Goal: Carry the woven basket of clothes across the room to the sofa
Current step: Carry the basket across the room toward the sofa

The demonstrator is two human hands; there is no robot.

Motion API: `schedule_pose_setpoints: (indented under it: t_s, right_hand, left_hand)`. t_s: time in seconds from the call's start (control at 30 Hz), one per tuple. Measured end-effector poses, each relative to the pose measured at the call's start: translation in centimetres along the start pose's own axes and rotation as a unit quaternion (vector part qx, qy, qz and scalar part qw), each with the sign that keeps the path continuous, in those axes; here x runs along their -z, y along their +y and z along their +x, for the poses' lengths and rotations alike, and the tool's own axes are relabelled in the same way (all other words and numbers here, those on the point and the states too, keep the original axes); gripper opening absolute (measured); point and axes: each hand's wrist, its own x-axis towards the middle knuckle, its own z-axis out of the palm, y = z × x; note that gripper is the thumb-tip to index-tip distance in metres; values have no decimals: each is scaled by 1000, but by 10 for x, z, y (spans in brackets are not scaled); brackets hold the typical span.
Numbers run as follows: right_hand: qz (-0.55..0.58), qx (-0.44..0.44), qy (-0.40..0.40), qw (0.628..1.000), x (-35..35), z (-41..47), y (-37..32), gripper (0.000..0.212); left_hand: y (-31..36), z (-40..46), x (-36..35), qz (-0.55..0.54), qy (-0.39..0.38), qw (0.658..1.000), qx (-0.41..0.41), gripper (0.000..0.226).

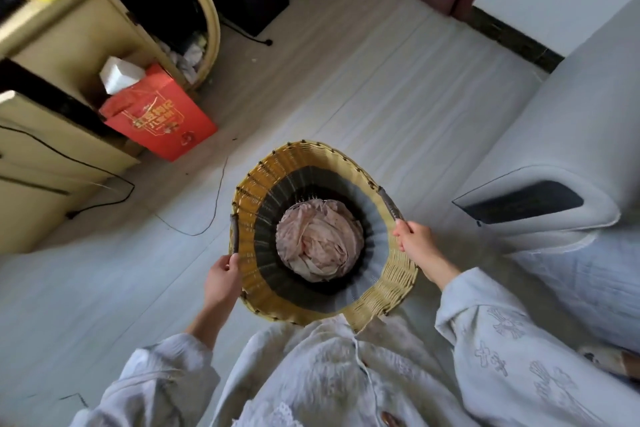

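A round woven basket (277, 166), yellow at the rim and black further in, hangs in front of my body above the floor. Crumpled pale pink clothes (320, 241) lie at its bottom. My left hand (221, 279) is shut on the dark handle at the basket's left rim. My right hand (415, 243) grips the dark handle at the right rim. The grey sofa (568, 121) fills the right side of the view, its rounded armrest just right of the basket.
A beige cabinet (52, 156) stands at the left with a red gift box (159, 121) and a white tissue pack (119, 74) beside it. A black cable (194, 232) trails over the pale floor. A dark speaker and a dark wooden door are at the far end.
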Motion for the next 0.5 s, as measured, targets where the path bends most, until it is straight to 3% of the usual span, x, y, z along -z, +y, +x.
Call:
schedule_pose_setpoints:
  t_s: [0.17, 0.5]
  right_hand:
    - [-12, 18, -16, 1000, 68, 50, -42, 32]
    - [17, 5, 36, 999, 173, 152, -90, 35]
  left_hand:
    - [87, 7, -36, -20, 33, 999, -32, 38]
    - [247, 33, -123, -8, -34, 997, -64, 39]
